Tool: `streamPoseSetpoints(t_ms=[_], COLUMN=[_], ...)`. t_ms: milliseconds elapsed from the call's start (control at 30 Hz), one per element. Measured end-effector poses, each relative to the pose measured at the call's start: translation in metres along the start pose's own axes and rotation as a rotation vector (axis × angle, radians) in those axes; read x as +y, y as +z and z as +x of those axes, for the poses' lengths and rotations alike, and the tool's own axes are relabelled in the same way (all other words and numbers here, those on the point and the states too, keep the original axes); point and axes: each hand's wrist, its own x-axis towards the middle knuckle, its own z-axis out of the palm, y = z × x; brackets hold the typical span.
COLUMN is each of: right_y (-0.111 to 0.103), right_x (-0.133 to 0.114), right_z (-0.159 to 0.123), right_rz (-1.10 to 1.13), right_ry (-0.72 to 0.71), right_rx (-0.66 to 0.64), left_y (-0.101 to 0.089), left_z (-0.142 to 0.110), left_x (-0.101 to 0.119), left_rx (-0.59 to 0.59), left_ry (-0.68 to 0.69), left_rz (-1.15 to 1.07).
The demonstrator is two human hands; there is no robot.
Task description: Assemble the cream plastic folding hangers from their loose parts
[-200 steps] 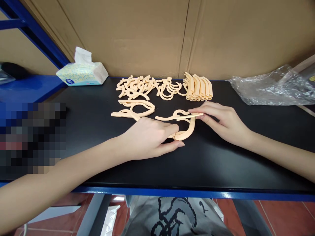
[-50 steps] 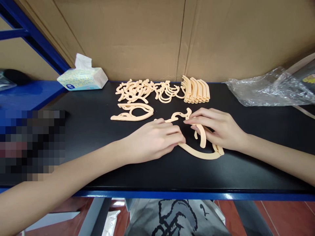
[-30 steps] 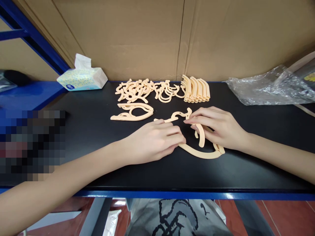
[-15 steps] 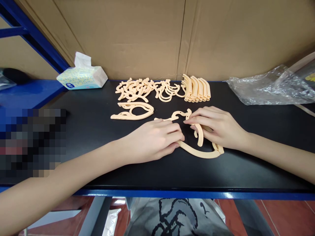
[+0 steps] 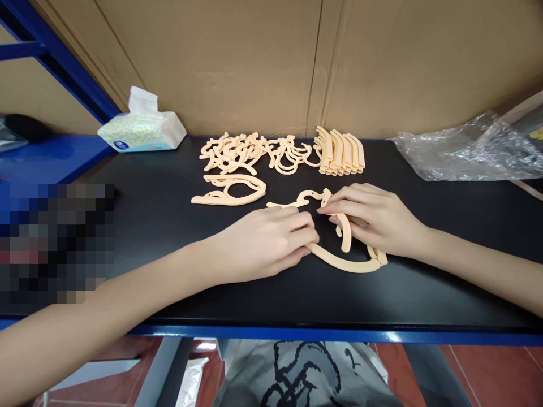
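Note:
My left hand (image 5: 278,240) is closed on the end of a cream plastic folding hanger (image 5: 343,264), whose long curved arm reaches right to a joint below my right hand (image 5: 377,217). That hand is closed on a short curved cream hanger piece (image 5: 346,234) pointing down toward me. A hook-shaped cream piece (image 5: 307,196) shows just beyond my fingers, partly covered by both hands. Behind my left hand lies a folded cream hanger (image 5: 229,192), touching neither hand. My palms hide how the held parts meet.
At the back of the black tabletop (image 5: 254,305) lie a heap of cream hooks (image 5: 231,150) and a row of stacked curved arms (image 5: 339,151). A tissue pack (image 5: 142,133) stands back left, a clear plastic bag (image 5: 466,150) back right. Cardboard (image 5: 212,62) rises behind.
The view has shifted very slightly. Both hands and the hanger parts keep almost the same places and the same grip.

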Motion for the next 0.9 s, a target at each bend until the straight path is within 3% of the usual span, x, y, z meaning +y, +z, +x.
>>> streamPoseSetpoints(t_ms=[900], right_y=[0.0011], right_x=[0.0015], right_z=[0.0001], right_rz=[0.083], right_ry=[0.011], right_rx=[-0.036], left_y=[-0.0028], left_z=[0.0003], left_x=[0.0029], left_rx=[-0.039], left_ry=[-0.016], left_rz=[0.038])
